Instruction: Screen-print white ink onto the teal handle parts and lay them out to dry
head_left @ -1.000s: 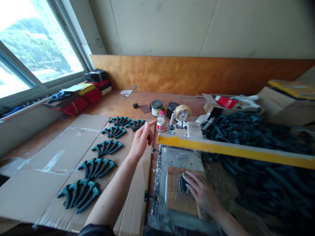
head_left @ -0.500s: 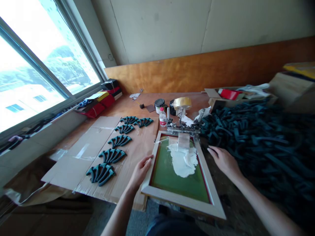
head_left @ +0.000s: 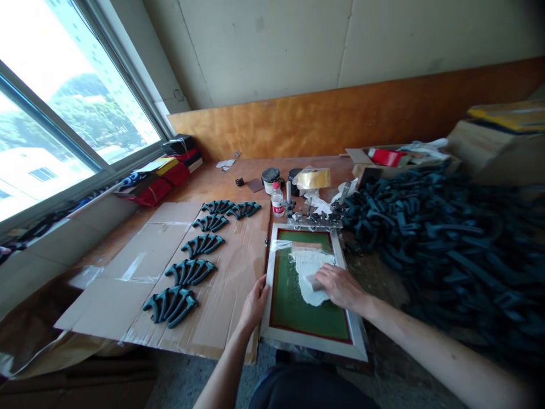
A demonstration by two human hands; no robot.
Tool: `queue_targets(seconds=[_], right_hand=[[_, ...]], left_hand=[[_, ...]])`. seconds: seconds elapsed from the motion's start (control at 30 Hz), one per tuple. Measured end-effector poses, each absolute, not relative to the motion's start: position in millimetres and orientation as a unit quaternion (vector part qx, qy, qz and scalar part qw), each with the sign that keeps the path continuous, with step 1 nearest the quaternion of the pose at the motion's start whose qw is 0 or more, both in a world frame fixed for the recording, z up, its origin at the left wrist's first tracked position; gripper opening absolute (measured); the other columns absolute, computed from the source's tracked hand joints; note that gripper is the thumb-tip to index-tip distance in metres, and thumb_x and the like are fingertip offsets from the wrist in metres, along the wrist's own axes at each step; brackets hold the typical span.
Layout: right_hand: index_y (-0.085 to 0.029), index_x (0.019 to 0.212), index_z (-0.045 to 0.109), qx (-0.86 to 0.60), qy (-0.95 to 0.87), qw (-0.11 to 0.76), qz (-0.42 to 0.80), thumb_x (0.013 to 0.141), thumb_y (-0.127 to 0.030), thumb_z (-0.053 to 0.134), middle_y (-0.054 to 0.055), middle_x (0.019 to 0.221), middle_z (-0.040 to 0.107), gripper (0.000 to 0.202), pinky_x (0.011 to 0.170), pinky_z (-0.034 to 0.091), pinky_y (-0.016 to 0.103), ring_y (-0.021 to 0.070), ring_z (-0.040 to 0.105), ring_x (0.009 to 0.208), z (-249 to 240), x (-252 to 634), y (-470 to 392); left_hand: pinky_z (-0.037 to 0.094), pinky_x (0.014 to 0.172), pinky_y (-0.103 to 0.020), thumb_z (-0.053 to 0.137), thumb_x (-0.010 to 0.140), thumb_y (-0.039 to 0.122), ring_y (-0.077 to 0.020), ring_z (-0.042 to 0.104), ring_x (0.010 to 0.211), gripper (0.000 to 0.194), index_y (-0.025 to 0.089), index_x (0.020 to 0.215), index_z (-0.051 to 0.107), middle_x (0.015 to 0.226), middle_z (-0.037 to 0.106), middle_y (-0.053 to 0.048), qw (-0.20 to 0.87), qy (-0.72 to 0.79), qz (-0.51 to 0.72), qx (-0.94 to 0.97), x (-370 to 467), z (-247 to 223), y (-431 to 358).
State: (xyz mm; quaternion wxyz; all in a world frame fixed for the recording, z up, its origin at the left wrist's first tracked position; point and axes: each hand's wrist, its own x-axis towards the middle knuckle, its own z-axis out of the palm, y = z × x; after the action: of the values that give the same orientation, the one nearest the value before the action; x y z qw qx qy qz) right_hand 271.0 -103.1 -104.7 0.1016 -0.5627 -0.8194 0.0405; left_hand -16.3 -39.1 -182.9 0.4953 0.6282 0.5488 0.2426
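Observation:
A framed green screen (head_left: 304, 321) lies at the centre, its pale frame (head_left: 315, 345) fixed at the far end to a metal clamp (head_left: 313, 221). White paste (head_left: 313, 264) is spread over its middle. My right hand (head_left: 340, 287) is closed on a small flat scraper (head_left: 314, 282), whose edge rests in the paste. At the frame's left side, my left hand (head_left: 256, 301) grips the frame edge, its fingers partly hidden.
Dark curved parts (head_left: 170, 307) sit in fanned groups on cardboard (head_left: 230, 307) to the left. A big heap of similar parts (head_left: 447, 238) fills the right. Behind the clamp are a bottle (head_left: 277, 201), a jar (head_left: 271, 180) and a tape roll (head_left: 315, 178).
My right hand has moved left from beside the frame onto the screen and taken hold of the scraper, now nearer me. The frame looks straighter, and the view has shifted slightly.

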Motion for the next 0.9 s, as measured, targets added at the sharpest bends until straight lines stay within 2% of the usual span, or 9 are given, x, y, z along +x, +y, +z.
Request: queue_targets(seconds=[0.13,0.27,0.37,0.47,0.53,0.67,0.73,0.83,0.9], right_hand=[[-0.019,0.077,0.06,-0.462,-0.876,0.101,0.095,0.078,-0.005,0.051,0.003,0.079,0.062,0.017,0.072,0.039,0.029,0.018,0.054,0.08,-97.8,280.0,-112.8],[-0.018,0.08,0.061,-0.523,-0.835,0.154,0.069,0.082,-0.005,0.047,0.004,0.081,0.062,0.02,0.074,0.04,0.03,0.0194,0.053,0.084,-104.0,277.5,-107.4],[-0.017,0.085,0.064,-0.504,-0.846,0.171,0.044,0.085,-0.005,0.044,0.007,0.087,0.063,0.022,0.076,0.042,0.032,0.0205,0.054,0.086,-114.5,273.3,-116.9],[-0.018,0.085,0.064,-0.5,-0.85,0.151,0.065,0.084,-0.012,0.054,0.005,0.083,0.063,0.012,0.075,0.043,0.033,0.0205,0.055,0.083,-109.8,274.0,-117.2],[-0.02,0.093,0.066,-0.536,-0.828,0.155,0.062,0.084,-0.018,0.061,0.003,0.087,0.065,0.01,0.078,0.043,0.033,0.0208,0.056,0.085,-96.1,274.7,-102.0],[-0.025,0.129,0.056,-0.615,-0.765,0.192,0.002,0.086,-0.027,0.066,0.003,0.098,0.067,0.044,0.085,0.043,0.034,0.0214,0.058,0.092,-58.9,283.1,-57.4],[-0.024,0.138,0.048,-0.641,-0.739,0.207,-0.021,0.091,-0.035,0.06,0.005,0.102,0.066,0.05,0.085,0.043,0.035,0.0223,0.057,0.095,-45.1,300.4,-45.7],[-0.016,0.134,0.05,-0.695,-0.674,0.247,-0.034,0.099,-0.042,0.041,0.009,0.099,0.065,0.044,0.077,0.045,0.033,0.0216,0.059,0.089,-44.8,339.8,-52.1],[-0.014,0.116,0.06,-0.722,-0.641,0.258,-0.027,0.101,-0.04,0.03,0.01,0.088,0.065,0.043,0.068,0.046,0.033,0.0211,0.06,0.077,-61.6,358.8,-69.0]], left_hand=[[0.05,0.077,-0.029,0.045,0.088,0.052,-0.0209,0.067,0.087,0.056,0.019,0.133,0.054,0.098,0.073,-0.006,0.523,0.533,0.253,0.616,-15.5,-181.8,-40.0],[0.05,0.071,-0.028,0.047,0.086,0.055,-0.0206,0.066,0.082,0.061,0.016,0.133,0.052,0.088,0.072,-0.006,0.549,0.532,0.259,0.59,-15.6,-184.5,-39.3],[0.05,0.065,-0.027,0.049,0.084,0.058,-0.0194,0.066,0.076,0.065,0.015,0.134,0.05,0.081,0.07,-0.004,0.573,0.526,0.263,0.572,-15.7,-185.5,-39.3],[0.048,0.061,-0.026,0.053,0.082,0.061,-0.0182,0.064,0.071,0.068,0.016,0.133,0.051,0.078,0.069,-0.002,0.583,0.528,0.266,0.558,-15.2,-181.9,-39.5],[0.047,0.058,-0.026,0.056,0.079,0.062,-0.017,0.063,0.067,0.072,0.015,0.134,0.049,0.075,0.068,-0.002,0.592,0.524,0.269,0.55,-15.2,-173.8,-39.6],[0.045,0.053,-0.025,0.063,0.074,0.063,-0.0159,0.059,0.059,0.084,0.017,0.141,0.043,0.067,0.064,0.001,0.613,0.51,0.277,0.536,-17.3,-133.3,-40.0],[0.047,0.056,-0.027,0.062,0.075,0.063,-0.0179,0.061,0.064,0.076,0.019,0.137,0.051,0.071,0.066,-0.001,0.612,0.507,0.289,0.535,-17.5,-102.0,-38.4],[0.049,0.059,-0.03,0.047,0.084,0.066,-0.02,0.063,0.069,0.059,0.019,0.114,0.067,0.08,0.069,-0.005,0.609,0.49,0.333,0.527,-9.9,-52.9,-28.0],[0.05,0.061,-0.031,0.037,0.087,0.067,-0.0202,0.064,0.073,0.061,0.018,0.106,0.067,0.088,0.07,-0.007,0.609,0.452,0.397,0.517,2.7,-24.6,-13.4]])
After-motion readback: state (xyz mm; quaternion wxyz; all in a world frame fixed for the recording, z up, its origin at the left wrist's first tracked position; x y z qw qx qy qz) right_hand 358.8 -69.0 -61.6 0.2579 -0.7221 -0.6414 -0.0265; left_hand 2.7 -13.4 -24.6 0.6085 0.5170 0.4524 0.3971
